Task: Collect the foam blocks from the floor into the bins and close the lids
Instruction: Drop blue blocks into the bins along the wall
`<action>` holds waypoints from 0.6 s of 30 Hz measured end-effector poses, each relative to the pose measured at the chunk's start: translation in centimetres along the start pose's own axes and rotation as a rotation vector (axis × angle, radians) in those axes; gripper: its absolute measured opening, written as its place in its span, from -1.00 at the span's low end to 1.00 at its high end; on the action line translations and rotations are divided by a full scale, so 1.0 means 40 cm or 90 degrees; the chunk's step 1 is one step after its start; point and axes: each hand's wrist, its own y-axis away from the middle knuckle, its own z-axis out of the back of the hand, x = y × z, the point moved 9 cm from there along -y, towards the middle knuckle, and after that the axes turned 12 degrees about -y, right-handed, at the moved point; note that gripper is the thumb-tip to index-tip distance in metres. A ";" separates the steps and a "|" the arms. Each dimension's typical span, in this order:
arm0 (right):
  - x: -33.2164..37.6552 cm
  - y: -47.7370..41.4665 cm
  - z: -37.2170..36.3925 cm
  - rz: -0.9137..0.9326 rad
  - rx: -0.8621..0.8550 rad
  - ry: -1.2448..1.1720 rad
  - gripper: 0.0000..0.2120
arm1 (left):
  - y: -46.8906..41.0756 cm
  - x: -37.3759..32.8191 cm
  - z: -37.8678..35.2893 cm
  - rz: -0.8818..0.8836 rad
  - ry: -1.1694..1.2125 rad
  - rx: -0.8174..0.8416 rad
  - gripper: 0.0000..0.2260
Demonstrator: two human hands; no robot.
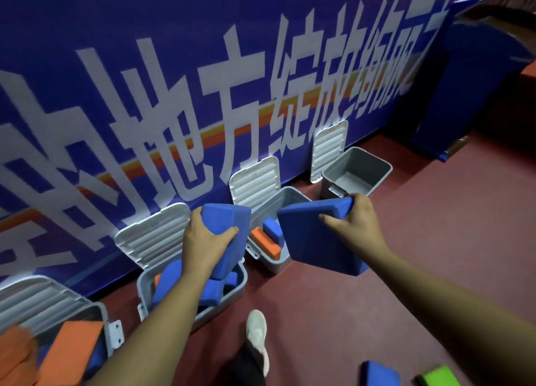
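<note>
Four grey bins (362,165) stand open along the floor's (377,298) far edge, under a banner (174,66). Fingers (226,232) of the left hand (203,240) curl round a blue foam block (224,216) over the second bin (243,281); the right hand (356,220) grips a flat blue block (316,243) beside the third bin (275,265).

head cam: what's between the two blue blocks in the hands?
Head view: an open grey bin, holding an orange block and a small blue block, sits between the thick blue block in the left hand and the blue slab in the right hand.
</note>
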 end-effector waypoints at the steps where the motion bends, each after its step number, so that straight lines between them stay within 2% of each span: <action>1: -0.020 -0.058 -0.009 -0.006 -0.004 0.000 -0.46 | -0.061 -0.024 -0.042 -0.004 0.002 0.010 -0.39; 6: -0.096 -0.359 -0.015 -0.045 -0.028 0.025 -0.47 | -0.375 -0.213 -0.266 -0.041 0.025 0.070 -0.35; 12: -0.146 -0.654 0.072 -0.085 -0.077 0.051 -0.52 | -0.650 -0.488 -0.471 -0.105 0.015 0.123 -0.38; 18: -0.253 -0.983 0.095 -0.095 -0.022 0.102 -0.55 | -0.857 -0.610 -0.679 -0.074 0.018 0.130 -0.34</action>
